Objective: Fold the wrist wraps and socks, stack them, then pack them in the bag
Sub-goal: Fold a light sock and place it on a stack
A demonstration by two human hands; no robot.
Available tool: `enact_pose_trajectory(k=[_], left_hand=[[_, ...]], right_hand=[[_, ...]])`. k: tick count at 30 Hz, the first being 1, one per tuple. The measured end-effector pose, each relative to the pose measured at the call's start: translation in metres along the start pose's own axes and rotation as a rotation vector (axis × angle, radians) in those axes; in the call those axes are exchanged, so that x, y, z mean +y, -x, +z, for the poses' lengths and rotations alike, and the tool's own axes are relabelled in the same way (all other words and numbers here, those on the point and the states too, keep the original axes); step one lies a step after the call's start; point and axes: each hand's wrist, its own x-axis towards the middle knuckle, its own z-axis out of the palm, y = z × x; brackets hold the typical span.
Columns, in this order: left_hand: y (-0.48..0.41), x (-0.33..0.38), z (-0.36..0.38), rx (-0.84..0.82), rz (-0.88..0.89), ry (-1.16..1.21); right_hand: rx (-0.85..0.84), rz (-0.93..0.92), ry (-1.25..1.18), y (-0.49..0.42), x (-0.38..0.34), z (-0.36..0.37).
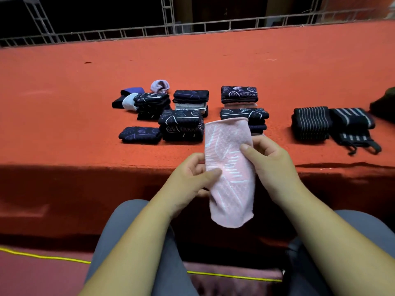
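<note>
A pink sock (229,189) with white grip lines hangs lengthwise in front of the table edge. My left hand (192,178) pinches its left side near the middle. My right hand (267,159) grips its right side higher up, thumb on the front. On the red table (64,92) behind it stand several stacks of folded dark patterned socks (181,124). Two black wrist wraps with white stripes (311,122) lie folded at the right, one with loose straps (361,146).
Loose unfolded socks, purple and light blue (130,99), lie at the back left of the stacks. A dark object (384,103) is at the right edge, cut off by the frame. A metal truss rail (192,26) runs behind the table. My knees are below.
</note>
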Motion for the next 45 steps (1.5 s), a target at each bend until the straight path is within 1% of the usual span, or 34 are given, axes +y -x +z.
enact_pose_trajectory(k=[2,3,5,8,13,17,19,23,25,28,32,33,35,37,41,45], left_hand=[[0.0,-0.003,-0.001,-0.077,-0.04,0.011],[0.0,-0.004,-0.001,-0.077,-0.037,0.014],[-0.001,-0.006,-0.001,-0.037,-0.014,0.019],[-0.001,-0.003,-0.003,0.008,0.036,0.063],[-0.001,-0.001,-0.006,0.019,0.045,0.053],[0.002,0.002,-0.007,-0.068,0.007,0.047],[0.002,0.001,-0.005,-0.104,0.017,0.061],[0.0,-0.003,-0.005,-0.115,0.053,0.082],[-0.001,-0.004,-0.008,-0.118,0.058,0.093],[0.001,-0.001,-0.004,-0.056,0.047,0.123],[0.0,0.003,0.003,0.148,0.075,0.155],[-0.002,0.002,0.004,0.174,0.087,0.15],[-0.003,0.0,0.003,0.176,0.105,0.125],[-0.003,-0.001,0.003,0.162,0.109,0.104],[-0.003,0.0,0.002,0.14,0.09,0.136],[-0.005,-0.001,0.0,0.155,0.043,0.142]], right_hand=[[0.023,-0.007,-0.001,-0.001,0.001,-0.001],[0.021,-0.007,0.002,-0.001,0.001,-0.002],[-0.005,0.001,-0.009,0.0,-0.002,-0.002],[-0.093,0.054,0.004,-0.001,-0.005,-0.004],[-0.171,0.081,-0.022,0.0,-0.004,-0.005],[-0.167,0.031,-0.017,0.0,-0.004,-0.003],[-0.168,0.021,-0.028,0.001,-0.003,-0.002],[-0.206,0.092,-0.118,0.002,0.0,-0.004],[-0.209,0.101,-0.109,0.002,0.0,-0.005],[-0.229,0.101,-0.056,0.0,0.002,-0.006],[-0.343,0.149,-0.017,0.002,0.002,-0.003],[-0.36,0.164,0.0,0.004,0.0,-0.002],[-0.363,0.154,0.048,0.007,-0.002,-0.002],[-0.332,0.146,0.072,0.007,-0.001,-0.003],[-0.296,0.118,0.009,0.007,-0.002,-0.002],[-0.262,0.11,0.017,0.005,-0.002,-0.001]])
